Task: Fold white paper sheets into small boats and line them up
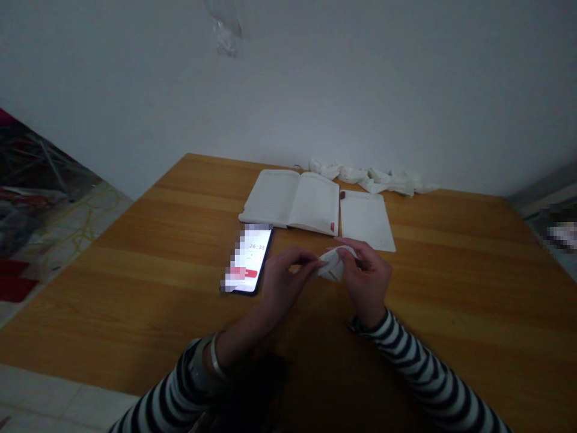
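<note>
Both of my hands meet over the middle of a wooden table (135,282). My left hand (282,282) pinches one edge of a small white folded paper (332,266). My right hand (368,278) is curled round the other side of that same paper. Each wrist wears a black-and-white striped sleeve, and a bracelet shows on the left one. The paper is held just above the tabletop.
A lit phone (249,266) lies left of my hands. Behind them are an open notebook (293,198) and a loose white sheet (366,220). Several crumpled white paper pieces (369,177) line the table's far edge by the wall. Clutter lies on the floor at left.
</note>
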`<action>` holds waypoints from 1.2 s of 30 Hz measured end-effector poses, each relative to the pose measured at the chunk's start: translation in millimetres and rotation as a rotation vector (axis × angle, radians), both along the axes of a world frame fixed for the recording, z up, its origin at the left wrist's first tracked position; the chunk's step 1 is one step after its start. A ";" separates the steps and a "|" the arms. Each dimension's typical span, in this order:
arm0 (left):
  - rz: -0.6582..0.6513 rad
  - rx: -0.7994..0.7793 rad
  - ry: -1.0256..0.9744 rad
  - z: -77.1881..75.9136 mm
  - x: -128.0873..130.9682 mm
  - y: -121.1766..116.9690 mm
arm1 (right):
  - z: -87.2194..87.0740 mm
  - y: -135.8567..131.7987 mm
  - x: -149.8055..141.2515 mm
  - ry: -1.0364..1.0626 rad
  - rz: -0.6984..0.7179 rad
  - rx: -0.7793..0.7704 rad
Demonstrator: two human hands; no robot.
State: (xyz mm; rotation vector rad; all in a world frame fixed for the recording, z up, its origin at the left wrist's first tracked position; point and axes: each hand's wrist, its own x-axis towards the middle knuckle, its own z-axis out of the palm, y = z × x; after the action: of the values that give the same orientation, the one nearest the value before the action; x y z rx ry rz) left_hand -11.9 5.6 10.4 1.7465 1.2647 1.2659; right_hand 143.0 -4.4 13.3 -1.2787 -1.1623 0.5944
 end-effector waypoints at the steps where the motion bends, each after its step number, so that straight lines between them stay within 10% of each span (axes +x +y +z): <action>1: 0.001 0.016 0.001 0.0 0.4 -0.4 | -0.3 -0.2 0.0 -0.002 -0.006 0.007; 15: 0.010 -0.080 -0.097 -2.1 2.5 2.9 | 1.3 -4.9 -2.9 -0.106 0.011 0.099; 23: -0.410 -0.501 -0.190 -12.6 -6.4 20.0 | -1.8 2.6 4.8 -0.170 0.197 -0.004; 31: -0.153 -0.419 0.081 -13.6 -5.7 14.3 | -6.1 8.7 7.4 -0.085 0.226 -0.111; 36: -0.335 -0.458 0.040 -9.2 -7.3 17.2 | -9.6 7.9 6.3 -0.108 0.215 -0.096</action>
State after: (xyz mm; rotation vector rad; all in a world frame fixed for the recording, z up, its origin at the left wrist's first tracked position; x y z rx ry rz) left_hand -19.3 22.8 1.2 1.5659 1.1158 0.6890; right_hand 149.3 3.5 3.7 -1.2891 -1.3865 0.7541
